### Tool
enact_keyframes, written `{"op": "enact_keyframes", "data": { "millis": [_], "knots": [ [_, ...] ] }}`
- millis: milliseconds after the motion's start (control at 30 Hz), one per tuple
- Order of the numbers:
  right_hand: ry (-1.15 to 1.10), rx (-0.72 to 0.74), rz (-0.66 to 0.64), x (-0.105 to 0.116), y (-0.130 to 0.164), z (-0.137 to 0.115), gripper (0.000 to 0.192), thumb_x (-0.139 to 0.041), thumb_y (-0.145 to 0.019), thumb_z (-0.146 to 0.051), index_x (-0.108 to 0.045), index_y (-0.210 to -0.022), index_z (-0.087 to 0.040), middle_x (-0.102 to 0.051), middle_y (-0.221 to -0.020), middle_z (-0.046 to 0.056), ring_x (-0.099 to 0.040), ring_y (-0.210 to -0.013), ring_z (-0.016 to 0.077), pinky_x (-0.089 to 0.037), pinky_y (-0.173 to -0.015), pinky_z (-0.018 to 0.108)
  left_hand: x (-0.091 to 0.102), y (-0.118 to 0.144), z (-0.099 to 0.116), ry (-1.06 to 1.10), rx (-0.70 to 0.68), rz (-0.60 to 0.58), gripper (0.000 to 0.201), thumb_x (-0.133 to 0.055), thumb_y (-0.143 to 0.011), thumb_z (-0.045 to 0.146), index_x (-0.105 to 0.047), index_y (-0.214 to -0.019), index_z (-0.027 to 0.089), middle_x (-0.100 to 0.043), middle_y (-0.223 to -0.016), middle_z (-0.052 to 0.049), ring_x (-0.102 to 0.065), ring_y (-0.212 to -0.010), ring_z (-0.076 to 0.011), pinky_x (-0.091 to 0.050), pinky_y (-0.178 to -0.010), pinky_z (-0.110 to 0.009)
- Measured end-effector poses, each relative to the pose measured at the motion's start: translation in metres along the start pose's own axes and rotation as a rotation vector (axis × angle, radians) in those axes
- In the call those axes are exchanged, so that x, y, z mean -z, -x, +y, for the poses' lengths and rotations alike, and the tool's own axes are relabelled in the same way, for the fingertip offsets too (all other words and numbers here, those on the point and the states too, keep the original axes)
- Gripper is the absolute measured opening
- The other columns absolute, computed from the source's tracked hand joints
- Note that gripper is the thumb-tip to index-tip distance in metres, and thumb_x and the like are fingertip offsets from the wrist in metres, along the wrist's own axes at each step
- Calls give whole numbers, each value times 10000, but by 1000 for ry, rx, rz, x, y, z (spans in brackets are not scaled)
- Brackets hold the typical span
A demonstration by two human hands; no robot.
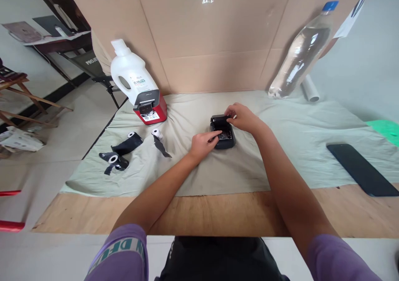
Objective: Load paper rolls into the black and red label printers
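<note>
A small black portable printer [227,142] sits on the cloth in front of me with its lid [220,119] raised, its paper compartment facing up. My left hand [202,144] is at its left side, index finger reaching into the compartment and the other fingers curled by the front left edge. Whatever that fingertip presses on inside is too small to make out. At the upper right corner, the fingers of my right hand [241,117] pinch the lid's edge. Left of the printer lie several paper rolls, among them a small roll with a dark loose end [160,144] and a dark roll [118,161].
A red and black printer [156,111] stands at the back left before a white detergent jug [134,75]. A cardboard panel [215,44] closes off the back. To the right are a water bottle [302,54], a white tube [309,89], a phone [363,168] and something green [386,130].
</note>
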State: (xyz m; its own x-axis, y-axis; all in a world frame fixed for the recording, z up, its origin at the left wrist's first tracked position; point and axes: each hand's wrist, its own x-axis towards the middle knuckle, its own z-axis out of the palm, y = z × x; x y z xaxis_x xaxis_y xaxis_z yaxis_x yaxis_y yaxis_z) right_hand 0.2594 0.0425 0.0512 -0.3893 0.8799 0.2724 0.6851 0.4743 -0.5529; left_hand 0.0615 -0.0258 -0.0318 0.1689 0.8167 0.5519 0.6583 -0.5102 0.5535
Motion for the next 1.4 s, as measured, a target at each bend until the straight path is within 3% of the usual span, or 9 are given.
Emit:
{"op": "enact_keyframes", "data": {
  "millis": [233,367,500,700,800,967,1133,1400],
  "knots": [
    [154,-51,-163,7,7,-15,248,-602,-803,-79,-724,-990,-187,-594,-1103,94,-610,-842,192,-504,-827,356,1,1,6,-85,-22,-90,320,-578,-944,232,-746,-1210,293,-796,-957,-27,-657,-695,-115,-462,-672,-231],
    [169,-98,-228,10,8,-16,265,-598,-815,-81,-741,-1006,-198,-602,-1144,95,-623,-894,202,-500,-828,333,3,1,10,-135,61,-141,322,-576,-946,268,-743,-1219,302,-787,-869,-26,-641,-674,-123,-445,-659,-233],
    [157,-115,-302,10,7,-13,283,-594,-840,-120,-758,-1043,-230,-610,-1180,93,-638,-892,202,-503,-818,328,5,2,11,-99,26,-130,331,-551,-955,292,-739,-1227,290,-765,-832,-22,-595,-639,-104,-436,-662,-219],
    [116,-248,-294,8,5,-6,438,-648,-856,-237,-647,-1294,-239,-655,-1262,102,-649,-1020,245,-513,-914,377,9,-3,8,-62,159,-51,478,-578,-946,379,-605,-1401,233,-575,-622,47,-501,-579,-94,-422,-665,-201],
    [14,-363,-344,12,6,-10,501,-657,-868,-268,-593,-1364,-248,-634,-1334,103,-653,-1042,237,-527,-902,358,9,-7,7,-27,238,-87,466,-615,-918,380,-635,-1363,241,-544,-612,55,-498,-583,-100,-413,-654,-209],
    [-211,-497,-414,17,9,-15,554,-646,-881,-267,-534,-1423,-256,-629,-1343,113,-669,-963,218,-559,-753,315,10,-10,9,-13,292,-135,441,-639,-898,377,-662,-1325,271,-592,-640,43,-540,-614,-117,-402,-644,-227],
    [-278,-523,-446,14,9,-7,585,-628,-877,-288,-499,-1448,-291,-586,-1417,89,-666,-997,229,-562,-714,311,12,-11,10,10,325,-151,397,-653,-894,406,-693,-1272,291,-613,-648,37,-558,-631,-127,-390,-623,-239],
    [-304,-523,-426,10,7,-2,523,-691,-812,-311,-580,-1324,-296,-599,-1390,89,-676,-942,224,-558,-721,332,12,-15,10,3,366,-143,351,-671,-878,433,-738,-1194,296,-625,-647,27,-575,-648,-138,-365,-601,-247]
  ]
}}
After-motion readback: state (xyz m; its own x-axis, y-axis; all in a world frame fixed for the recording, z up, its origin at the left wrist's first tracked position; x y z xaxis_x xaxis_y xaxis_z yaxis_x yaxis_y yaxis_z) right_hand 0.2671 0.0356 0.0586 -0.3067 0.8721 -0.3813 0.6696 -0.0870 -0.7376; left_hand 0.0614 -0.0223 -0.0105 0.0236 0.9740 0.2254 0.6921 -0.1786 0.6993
